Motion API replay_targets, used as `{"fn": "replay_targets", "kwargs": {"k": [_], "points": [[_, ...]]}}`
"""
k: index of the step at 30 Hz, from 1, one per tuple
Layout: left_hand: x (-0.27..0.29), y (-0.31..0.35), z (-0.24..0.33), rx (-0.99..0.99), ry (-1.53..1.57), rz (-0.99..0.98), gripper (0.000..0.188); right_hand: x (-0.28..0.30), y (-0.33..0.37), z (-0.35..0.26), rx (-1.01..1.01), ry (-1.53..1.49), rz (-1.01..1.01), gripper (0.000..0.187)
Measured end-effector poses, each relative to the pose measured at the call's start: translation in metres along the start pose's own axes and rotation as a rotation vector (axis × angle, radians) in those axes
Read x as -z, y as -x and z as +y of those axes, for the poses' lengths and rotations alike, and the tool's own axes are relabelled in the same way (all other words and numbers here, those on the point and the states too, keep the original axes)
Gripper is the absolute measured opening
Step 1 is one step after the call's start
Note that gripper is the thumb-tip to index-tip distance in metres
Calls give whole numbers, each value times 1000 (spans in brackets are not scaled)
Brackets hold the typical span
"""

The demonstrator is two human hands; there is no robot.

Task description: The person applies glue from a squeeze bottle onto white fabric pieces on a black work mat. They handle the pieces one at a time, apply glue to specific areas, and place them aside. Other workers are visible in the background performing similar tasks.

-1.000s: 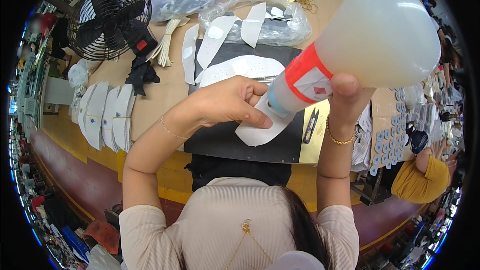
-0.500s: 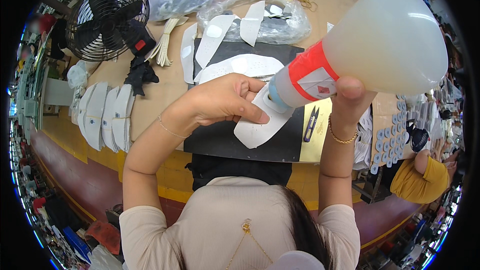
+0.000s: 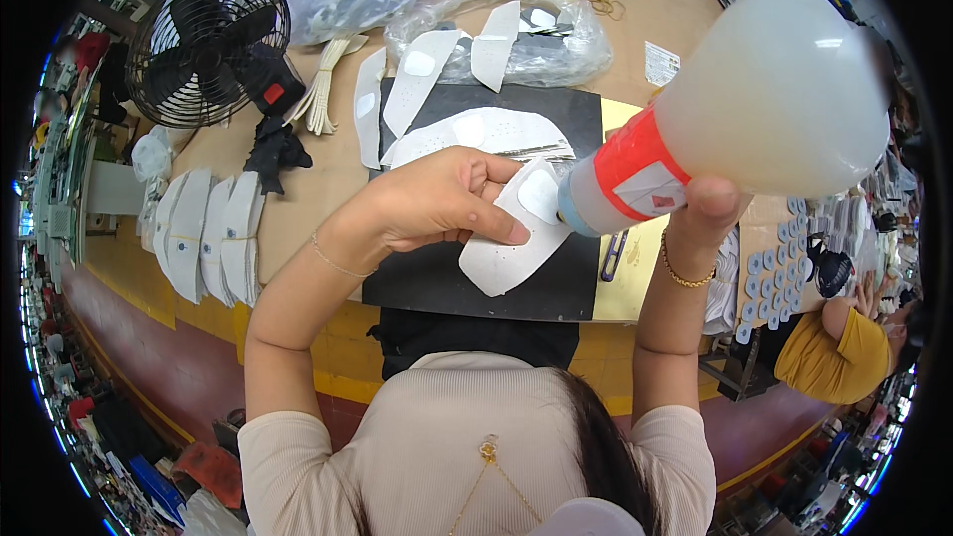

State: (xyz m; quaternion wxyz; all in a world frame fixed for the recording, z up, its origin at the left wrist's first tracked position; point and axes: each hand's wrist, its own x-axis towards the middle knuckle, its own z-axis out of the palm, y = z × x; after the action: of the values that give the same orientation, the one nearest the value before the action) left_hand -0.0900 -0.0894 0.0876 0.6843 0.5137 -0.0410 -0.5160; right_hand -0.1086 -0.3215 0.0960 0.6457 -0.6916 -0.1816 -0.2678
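Note:
My left hand point(image 3: 432, 201) pinches a white perforated cut piece point(image 3: 504, 266) between thumb and fingers, above a black mat point(image 3: 427, 281). On that piece lies a glossy white rounded patch point(image 3: 539, 196). My right hand point(image 3: 709, 208) grips a big translucent squeeze bottle point(image 3: 779, 89) with a red band, tilted so its narrow blue-grey neck points down to the left. The neck's end is at the right edge of the piece; whether they touch I cannot tell. Behind my left hand, more white perforated pieces point(image 3: 475, 135) lie stacked on the mat.
Purple thread snips point(image 3: 613, 256) lie right of the mat, partly under the bottle. A black fan point(image 3: 210, 45) stands back left, near bundled white pieces point(image 3: 187, 228). A plastic bag of dark pieces point(image 3: 571, 58) sits behind the mat. Small blue-grey discs point(image 3: 769, 288) line the right.
The bottle has shifted right and slightly down, off the patch, which now shows in full. My right hand moved with it. My left hand keeps its pinch on the piece.

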Motion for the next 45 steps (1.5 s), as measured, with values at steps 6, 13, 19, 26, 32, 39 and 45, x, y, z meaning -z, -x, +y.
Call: {"fn": "replay_targets", "kwargs": {"k": [6,13,19,26,32,39,45], "points": [[0,-1,-1,-30,-11,-19,48,3,1,15,111,72,125,54],[-2,-3,-4,-29,4,-50,48,9,7,20,19,85,93,64],[-3,-6,0,-4,-46,-42,48,35,13,15,-206,90,-122,98],[4,-43,21,-154,-87,-22,57,69,7,3,-193,-845,3,83],[48,-131,83,-411,-102,179,68,79,23,9,-150,-800,141,85],[83,-121,45,-404,-739,595,54,88,36,7,-168,-766,197,88],[77,-54,-4,-293,-1298,578,43,67,30,19,-227,-749,184,88]]}}
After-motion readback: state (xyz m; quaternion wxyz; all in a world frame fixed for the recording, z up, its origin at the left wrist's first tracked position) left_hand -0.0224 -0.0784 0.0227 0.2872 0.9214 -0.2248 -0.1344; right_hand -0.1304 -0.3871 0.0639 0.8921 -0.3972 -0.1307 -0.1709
